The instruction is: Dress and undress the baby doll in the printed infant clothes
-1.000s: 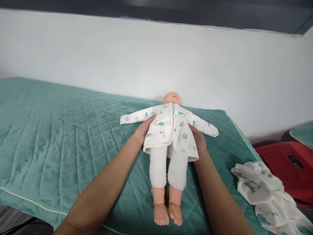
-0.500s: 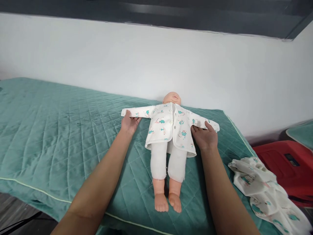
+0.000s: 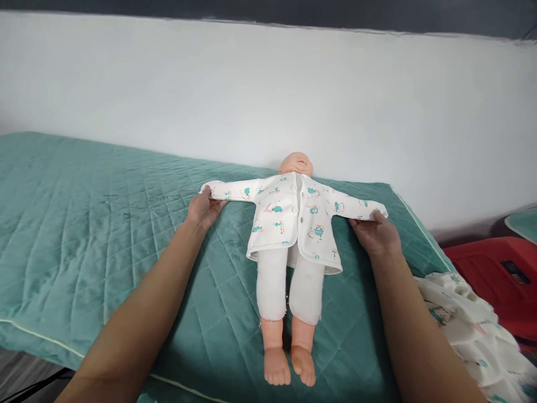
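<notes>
A baby doll [image 3: 272, 288] lies on its back on a green quilted bedspread [image 3: 146, 235], head toward the wall and bare feet toward me. It wears a white printed jacket [image 3: 274, 215] that hangs unfastened down the front. Both sleeves stretch out sideways. My left hand [image 3: 204, 210] grips the end of the sleeve on the left, thumb on top and fingers beneath. On the other side, my right hand [image 3: 377, 232] pinches the right sleeve near its cuff in the same way. The doll's own hands are hidden in the sleeves.
A crumpled white printed garment [image 3: 470, 324] lies at the bed's right edge, partly behind my right forearm. Beyond it stands a red plastic object [image 3: 499, 268]. A white wall [image 3: 251, 95] rises directly behind the bed.
Both hands have slid outward along the sleeves toward the cuffs, and the sleeves are now pulled straighter. The view has shifted slightly closer to the doll.
</notes>
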The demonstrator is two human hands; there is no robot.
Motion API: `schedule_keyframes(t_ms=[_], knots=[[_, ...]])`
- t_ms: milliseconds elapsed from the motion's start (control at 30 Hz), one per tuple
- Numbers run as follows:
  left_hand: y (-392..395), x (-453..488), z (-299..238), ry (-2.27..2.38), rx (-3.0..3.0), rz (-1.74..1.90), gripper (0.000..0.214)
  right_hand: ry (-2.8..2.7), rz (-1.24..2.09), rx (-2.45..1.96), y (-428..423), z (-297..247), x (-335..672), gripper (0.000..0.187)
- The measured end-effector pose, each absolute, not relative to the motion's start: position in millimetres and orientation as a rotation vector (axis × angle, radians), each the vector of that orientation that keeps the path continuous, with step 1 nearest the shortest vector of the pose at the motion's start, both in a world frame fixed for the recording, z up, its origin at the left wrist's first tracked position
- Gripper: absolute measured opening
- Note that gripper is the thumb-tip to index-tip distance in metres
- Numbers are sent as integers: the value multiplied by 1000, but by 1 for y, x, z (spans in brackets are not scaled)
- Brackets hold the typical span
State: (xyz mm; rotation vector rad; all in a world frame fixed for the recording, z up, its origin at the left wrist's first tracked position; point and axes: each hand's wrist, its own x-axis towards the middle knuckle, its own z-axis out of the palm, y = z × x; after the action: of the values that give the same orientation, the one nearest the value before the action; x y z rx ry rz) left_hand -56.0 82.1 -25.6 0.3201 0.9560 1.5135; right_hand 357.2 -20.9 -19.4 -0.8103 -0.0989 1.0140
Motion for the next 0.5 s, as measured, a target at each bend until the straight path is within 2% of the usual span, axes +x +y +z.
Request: schedule_keyframes(t_ms=[500], knots=[[82, -59, -30, 929, 376, 1713, 21, -61, 920, -841, -28, -15, 365, 34]])
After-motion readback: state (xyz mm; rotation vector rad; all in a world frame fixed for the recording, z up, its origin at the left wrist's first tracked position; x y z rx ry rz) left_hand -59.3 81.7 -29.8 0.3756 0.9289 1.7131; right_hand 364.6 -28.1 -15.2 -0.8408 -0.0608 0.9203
